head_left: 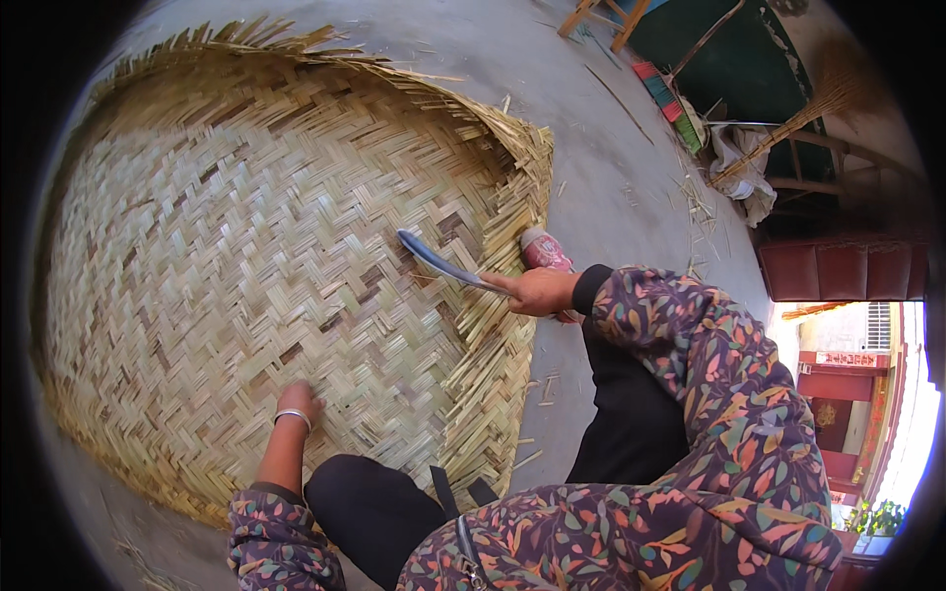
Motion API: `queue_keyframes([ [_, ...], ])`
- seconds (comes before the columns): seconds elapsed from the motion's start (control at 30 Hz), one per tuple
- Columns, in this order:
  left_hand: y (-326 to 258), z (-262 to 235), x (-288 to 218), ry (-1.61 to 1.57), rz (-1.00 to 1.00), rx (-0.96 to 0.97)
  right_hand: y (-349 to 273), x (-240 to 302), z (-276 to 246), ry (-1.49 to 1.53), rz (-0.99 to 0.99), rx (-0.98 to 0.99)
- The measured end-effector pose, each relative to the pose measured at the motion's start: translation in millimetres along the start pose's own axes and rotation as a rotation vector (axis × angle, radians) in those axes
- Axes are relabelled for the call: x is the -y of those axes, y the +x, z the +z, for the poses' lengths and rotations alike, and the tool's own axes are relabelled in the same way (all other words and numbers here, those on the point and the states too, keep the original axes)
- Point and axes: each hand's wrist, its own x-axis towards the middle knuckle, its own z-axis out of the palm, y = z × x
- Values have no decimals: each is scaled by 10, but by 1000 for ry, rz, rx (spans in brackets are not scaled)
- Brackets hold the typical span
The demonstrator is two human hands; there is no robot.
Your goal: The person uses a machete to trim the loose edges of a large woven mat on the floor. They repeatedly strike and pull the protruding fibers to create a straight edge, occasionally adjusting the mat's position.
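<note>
Head view. A large woven mat (266, 266) of flat bamboo strips lies on the concrete floor (611, 167) and fills the left and centre of the frame. Its right edge is unfinished, with loose strip ends (503, 335) fanning out in a fringe from upper centre down to lower centre.

Right hand (540, 292), centre right of the frame: fingers wrapped tight around the handle of a knife (443, 262). The blade's long axis runs from the hand up and to the left, with the tip pointing toward the upper left and resting over the weave just inside the fringe. Judgement: the flat blade is held low and nearly parallel to the mat so that it can work between or against the strips.

Left hand (298, 402), lower centre-left: pressed down on the mat, wrist with a bracelet (294, 418). The fingers are mostly hidden behind the back of the hand, so I cannot tell whether they are spread or curled. Judgement: it pins the weave flat.

A pink shoe (544, 250) stands on the fringe just above the right hand, probably holding that edge down too.

Upper right: a broom (788, 128) leans near a pile of cloth (744, 163).
</note>
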Motion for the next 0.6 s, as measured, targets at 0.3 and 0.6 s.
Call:
queue_keyframes([
  [0.3,340,-374,-435,68,-100,96,586,-682,-761,-33,-252,-476],
  [0.6,-34,-305,-666,-13,-226,103,929,-531,-1163,-66,-444,-271],
])
